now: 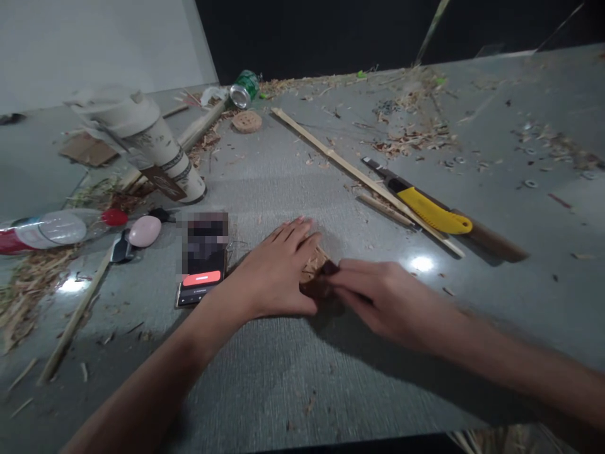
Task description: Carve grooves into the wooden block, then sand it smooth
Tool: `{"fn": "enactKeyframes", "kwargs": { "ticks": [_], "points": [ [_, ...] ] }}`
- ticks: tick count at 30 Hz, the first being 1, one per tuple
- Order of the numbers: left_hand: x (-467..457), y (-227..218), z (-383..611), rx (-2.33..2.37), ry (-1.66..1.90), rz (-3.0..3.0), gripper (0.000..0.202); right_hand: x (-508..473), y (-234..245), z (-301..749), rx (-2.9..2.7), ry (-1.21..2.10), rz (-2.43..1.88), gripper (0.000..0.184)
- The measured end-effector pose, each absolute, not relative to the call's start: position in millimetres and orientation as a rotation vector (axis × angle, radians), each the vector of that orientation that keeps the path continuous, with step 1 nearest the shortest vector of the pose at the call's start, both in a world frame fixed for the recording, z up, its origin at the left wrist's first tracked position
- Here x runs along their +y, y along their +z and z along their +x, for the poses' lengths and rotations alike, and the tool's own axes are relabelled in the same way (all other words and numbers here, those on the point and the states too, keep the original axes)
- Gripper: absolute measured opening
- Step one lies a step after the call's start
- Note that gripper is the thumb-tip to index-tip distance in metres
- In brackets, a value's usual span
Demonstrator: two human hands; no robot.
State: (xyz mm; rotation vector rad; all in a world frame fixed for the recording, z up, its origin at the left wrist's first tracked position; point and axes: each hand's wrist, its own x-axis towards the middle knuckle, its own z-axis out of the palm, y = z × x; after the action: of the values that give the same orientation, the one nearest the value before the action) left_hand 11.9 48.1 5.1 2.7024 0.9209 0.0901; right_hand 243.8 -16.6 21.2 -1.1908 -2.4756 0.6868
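Note:
My left hand (274, 271) lies palm down on the table, its thumb and forefinger around a small brown piece (312, 266) with a tan, patterned top. Most of that piece is hidden under the hand. Against its right side, the fingers of my right hand (378, 291) are closed in a pinch. Something small and dark (331, 268) shows at those fingertips, too blurred to name. Just left of my left hand a phone (204, 261) with a lit screen lies flat.
A yellow utility knife (432, 211) lies by a long bamboo strip (326, 148) at right. A paper cup (161, 142), a plastic bottle (61, 228) and a pink-headed stick (144, 231) are at left. Behind stand a green can (244, 88) and a round tan disc (247, 122); shavings are scattered about.

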Motion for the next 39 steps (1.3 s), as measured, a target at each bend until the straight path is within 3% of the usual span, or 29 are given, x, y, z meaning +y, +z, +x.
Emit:
{"fn": "enactKeyframes", "kwargs": {
  "ticks": [39],
  "points": [
    [46.5, 7.1, 14.8, 1.042, 0.062, 2.683, 0.103, -12.2, 24.7, 241.1, -2.425, 0.730, -1.286, 0.025]
  ]
}}
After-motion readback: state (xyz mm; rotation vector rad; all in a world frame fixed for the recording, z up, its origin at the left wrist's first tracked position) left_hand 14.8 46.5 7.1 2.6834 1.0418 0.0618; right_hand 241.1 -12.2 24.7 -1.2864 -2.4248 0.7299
